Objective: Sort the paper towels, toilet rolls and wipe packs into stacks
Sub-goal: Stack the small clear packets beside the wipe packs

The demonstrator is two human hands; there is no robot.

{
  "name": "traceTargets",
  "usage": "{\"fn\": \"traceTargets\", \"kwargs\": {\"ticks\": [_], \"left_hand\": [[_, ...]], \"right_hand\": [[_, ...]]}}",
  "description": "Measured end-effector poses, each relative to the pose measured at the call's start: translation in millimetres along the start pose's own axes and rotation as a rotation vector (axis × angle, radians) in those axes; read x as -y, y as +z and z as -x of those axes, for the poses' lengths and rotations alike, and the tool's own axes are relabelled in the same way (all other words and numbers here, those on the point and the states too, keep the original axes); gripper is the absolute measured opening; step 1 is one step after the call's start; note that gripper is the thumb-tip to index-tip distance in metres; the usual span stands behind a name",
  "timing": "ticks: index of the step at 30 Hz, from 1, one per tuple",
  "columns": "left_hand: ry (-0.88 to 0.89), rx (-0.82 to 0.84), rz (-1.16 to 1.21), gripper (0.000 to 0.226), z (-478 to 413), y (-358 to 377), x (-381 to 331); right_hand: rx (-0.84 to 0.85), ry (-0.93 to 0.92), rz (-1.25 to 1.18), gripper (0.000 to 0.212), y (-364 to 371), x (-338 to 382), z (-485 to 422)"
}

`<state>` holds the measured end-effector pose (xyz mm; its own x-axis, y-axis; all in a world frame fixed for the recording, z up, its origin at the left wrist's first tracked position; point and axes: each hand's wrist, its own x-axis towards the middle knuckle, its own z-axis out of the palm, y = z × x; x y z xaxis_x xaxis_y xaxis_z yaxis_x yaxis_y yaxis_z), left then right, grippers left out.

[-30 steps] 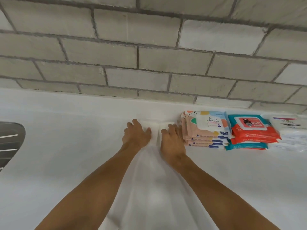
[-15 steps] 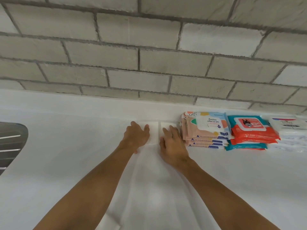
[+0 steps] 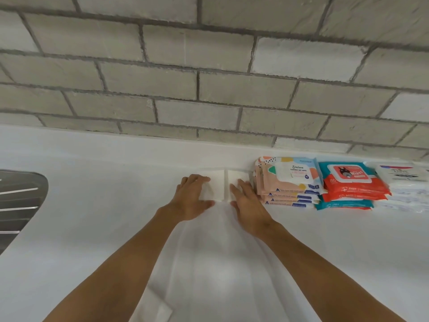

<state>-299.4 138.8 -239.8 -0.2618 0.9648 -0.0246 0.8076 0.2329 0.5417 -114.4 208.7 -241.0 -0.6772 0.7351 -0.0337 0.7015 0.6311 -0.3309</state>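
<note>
Two low stacks of white folded paper towels stand side by side at the back of the white counter, a left stack and a right stack. My left hand lies flat on the left stack with its fingers straight and the thumb along the near edge. My right hand rests flat on the near part of the right stack. Directly right of them is a stack of peach wipe packs, then red and teal wipe packs, then white wipe packs.
A long white paper sheet runs from the stacks towards me, between and under my forearms. A metal sink drainer lies at the left edge. A grey brick wall rises behind the counter.
Both hands have slid a little back towards me, uncovering more of the far ends of the two white stacks. The wipe packs have not moved.
</note>
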Motion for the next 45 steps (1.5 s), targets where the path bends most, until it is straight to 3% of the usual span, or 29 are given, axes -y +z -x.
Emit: {"fn": "traceTargets", "kwargs": {"ticks": [2, 5, 13, 18, 35, 41, 45], "left_hand": [[0.044, -0.010, 0.000, 0.051, -3.8, 0.4, 2.3], [0.070, -0.020, -0.022, 0.041, -7.0, 1.2, 3.3], [0.082, -0.006, 0.003, 0.045, -0.9, -10.0, 5.0], [0.101, -0.039, -0.017, 0.043, 24.2, -22.7, 13.2], [0.237, -0.010, -0.068, 0.038, 171.2, -65.6, 13.8], [0.166, -0.009, -0.070, 0.027, 219.0, -74.1, 37.9], [-0.009, -0.014, -0.036, 0.025, 251.6, -76.6, 53.7]], "right_hand": [[0.018, -0.004, 0.030, 0.051, -1.1, 0.1, -1.4], [0.031, 0.002, 0.036, 0.050, -3.4, -0.8, -2.6], [-0.049, -0.029, -0.030, 0.048, -9.1, 5.7, 7.9], [-0.201, -0.140, -0.151, 0.031, -14.0, 24.8, 35.5], [-0.084, -0.167, -0.422, 0.024, -12.4, 113.2, 139.2], [0.004, -0.146, -0.456, 0.019, 9.0, 137.0, 168.8], [0.024, -0.133, -0.477, 0.020, 25.6, 158.8, 185.3]]}}
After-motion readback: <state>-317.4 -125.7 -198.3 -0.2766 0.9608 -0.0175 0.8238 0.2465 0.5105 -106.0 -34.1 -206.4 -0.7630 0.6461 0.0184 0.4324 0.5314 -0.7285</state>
